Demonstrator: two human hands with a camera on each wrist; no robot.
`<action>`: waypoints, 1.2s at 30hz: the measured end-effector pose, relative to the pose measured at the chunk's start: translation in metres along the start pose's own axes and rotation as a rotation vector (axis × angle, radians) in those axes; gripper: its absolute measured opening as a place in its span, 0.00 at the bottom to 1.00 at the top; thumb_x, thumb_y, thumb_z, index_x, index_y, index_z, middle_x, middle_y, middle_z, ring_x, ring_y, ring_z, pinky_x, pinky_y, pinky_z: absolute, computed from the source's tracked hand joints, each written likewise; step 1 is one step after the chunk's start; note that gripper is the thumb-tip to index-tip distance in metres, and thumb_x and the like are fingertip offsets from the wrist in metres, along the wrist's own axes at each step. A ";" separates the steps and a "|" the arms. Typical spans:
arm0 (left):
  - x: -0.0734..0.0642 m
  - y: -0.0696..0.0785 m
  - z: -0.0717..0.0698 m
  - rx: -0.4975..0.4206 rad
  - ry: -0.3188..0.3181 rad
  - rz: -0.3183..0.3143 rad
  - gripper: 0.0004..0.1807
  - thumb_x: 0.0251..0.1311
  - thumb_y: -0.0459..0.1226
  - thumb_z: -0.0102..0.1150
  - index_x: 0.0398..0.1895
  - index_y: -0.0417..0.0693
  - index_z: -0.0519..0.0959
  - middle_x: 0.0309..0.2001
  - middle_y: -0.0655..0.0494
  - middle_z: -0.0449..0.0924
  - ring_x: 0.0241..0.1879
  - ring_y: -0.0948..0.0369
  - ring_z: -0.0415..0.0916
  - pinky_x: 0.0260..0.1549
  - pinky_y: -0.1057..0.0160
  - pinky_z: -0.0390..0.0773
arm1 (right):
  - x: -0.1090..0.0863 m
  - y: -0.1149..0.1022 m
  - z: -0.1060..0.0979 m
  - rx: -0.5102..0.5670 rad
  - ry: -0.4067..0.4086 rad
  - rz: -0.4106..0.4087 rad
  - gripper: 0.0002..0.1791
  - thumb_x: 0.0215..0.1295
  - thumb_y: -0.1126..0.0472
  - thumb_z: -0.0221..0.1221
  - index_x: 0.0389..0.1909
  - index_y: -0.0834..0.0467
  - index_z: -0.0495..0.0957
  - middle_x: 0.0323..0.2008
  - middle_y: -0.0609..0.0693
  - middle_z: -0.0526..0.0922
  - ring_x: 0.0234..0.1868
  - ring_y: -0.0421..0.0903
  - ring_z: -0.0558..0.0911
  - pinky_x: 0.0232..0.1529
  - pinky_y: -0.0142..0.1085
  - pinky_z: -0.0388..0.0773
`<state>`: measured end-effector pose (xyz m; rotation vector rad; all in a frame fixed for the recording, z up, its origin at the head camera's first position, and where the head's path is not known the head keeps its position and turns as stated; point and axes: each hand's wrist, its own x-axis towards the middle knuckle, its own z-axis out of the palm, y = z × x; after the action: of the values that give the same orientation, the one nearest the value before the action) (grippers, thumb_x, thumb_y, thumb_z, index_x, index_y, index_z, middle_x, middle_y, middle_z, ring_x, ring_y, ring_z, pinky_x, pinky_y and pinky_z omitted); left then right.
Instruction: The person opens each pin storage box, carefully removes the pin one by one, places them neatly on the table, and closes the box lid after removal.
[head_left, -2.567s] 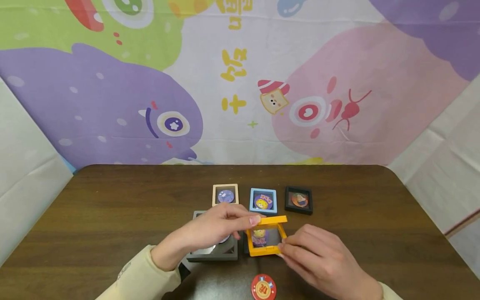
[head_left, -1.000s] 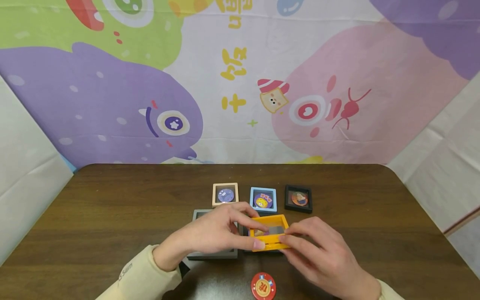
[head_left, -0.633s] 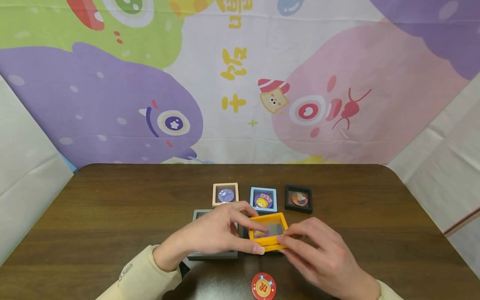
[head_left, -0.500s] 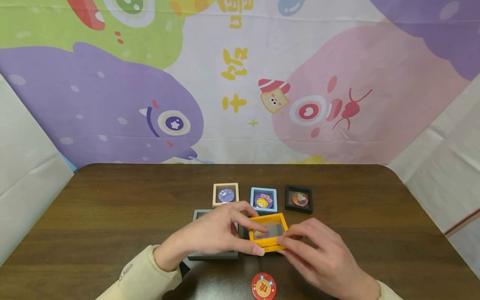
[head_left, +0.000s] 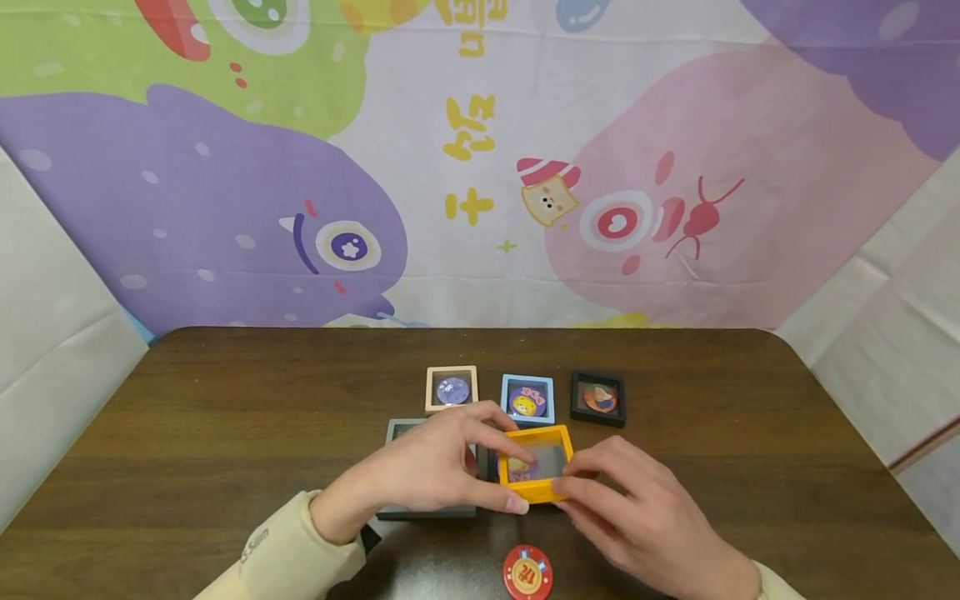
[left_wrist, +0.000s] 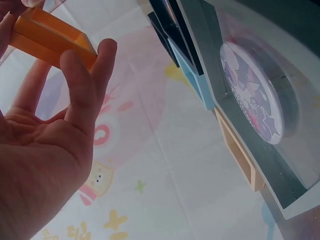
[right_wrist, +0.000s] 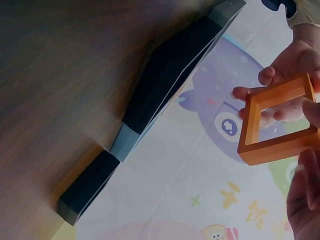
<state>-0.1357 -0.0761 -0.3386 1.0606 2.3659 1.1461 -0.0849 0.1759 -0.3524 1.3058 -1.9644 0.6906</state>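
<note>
A small yellow display frame (head_left: 536, 492) with a see-through window is held above the table between both hands. My left hand (head_left: 438, 462) has its thumb at the frame's lower left corner and another finger reaching across the window. With thumb and fingers, my right hand (head_left: 637, 508) pinches the right edge. Nothing sits inside the window in the right wrist view. Through it in the head view shows a purple bear badge (head_left: 519, 477), apparently beneath the frame. A large grey display frame (head_left: 431, 514) lies under my left hand; its pale badge (left_wrist: 252, 95) shows in the left wrist view.
A beige frame (head_left: 429, 387), a blue frame (head_left: 551, 400) and a black frame (head_left: 575, 400), each with a round badge, lie in a row behind the hands. Near the front edge lies a loose red badge (head_left: 527, 572). A printed curtain (head_left: 480, 283) hangs behind the table.
The yellow frame's raised half has folded down, and the gap along its front edge has narrowed until the halves meet. My left thumb has moved from the top edge to the front corner.
</note>
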 end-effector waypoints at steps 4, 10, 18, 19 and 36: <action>0.000 -0.001 0.000 0.027 0.005 0.009 0.21 0.51 0.54 0.75 0.48 0.62 0.87 0.54 0.63 0.74 0.42 0.65 0.73 0.34 0.68 0.79 | -0.002 -0.001 0.002 0.032 -0.039 0.053 0.10 0.73 0.55 0.57 0.40 0.56 0.83 0.42 0.48 0.79 0.38 0.41 0.77 0.38 0.30 0.76; 0.001 -0.002 0.000 0.054 0.010 0.017 0.25 0.50 0.53 0.75 0.50 0.55 0.87 0.56 0.62 0.74 0.40 0.67 0.75 0.34 0.70 0.79 | -0.003 -0.002 0.004 0.073 -0.050 0.096 0.09 0.72 0.53 0.60 0.39 0.54 0.83 0.40 0.43 0.78 0.38 0.38 0.77 0.39 0.27 0.75; 0.003 -0.001 0.004 0.114 0.028 0.082 0.26 0.50 0.52 0.76 0.51 0.53 0.86 0.56 0.63 0.74 0.45 0.61 0.76 0.35 0.69 0.79 | -0.009 -0.002 0.003 0.044 -0.161 0.167 0.12 0.74 0.49 0.56 0.44 0.51 0.84 0.42 0.38 0.78 0.39 0.35 0.78 0.40 0.27 0.76; 0.003 -0.001 0.004 0.119 0.031 0.095 0.26 0.50 0.52 0.76 0.51 0.53 0.86 0.56 0.63 0.74 0.46 0.61 0.75 0.35 0.69 0.79 | -0.009 -0.003 0.003 0.037 -0.181 0.173 0.12 0.74 0.49 0.56 0.45 0.51 0.83 0.42 0.38 0.78 0.39 0.35 0.78 0.40 0.27 0.76; 0.003 -0.004 0.007 0.217 0.157 0.078 0.21 0.61 0.53 0.67 0.53 0.56 0.79 0.49 0.68 0.75 0.36 0.63 0.77 0.34 0.69 0.75 | -0.009 -0.004 -0.005 -0.287 -0.523 0.449 0.10 0.55 0.62 0.72 0.33 0.50 0.80 0.34 0.40 0.74 0.34 0.39 0.74 0.30 0.37 0.78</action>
<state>-0.1361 -0.0715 -0.3459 1.1814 2.6424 1.0512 -0.0775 0.1835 -0.3558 0.9327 -2.7098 0.2514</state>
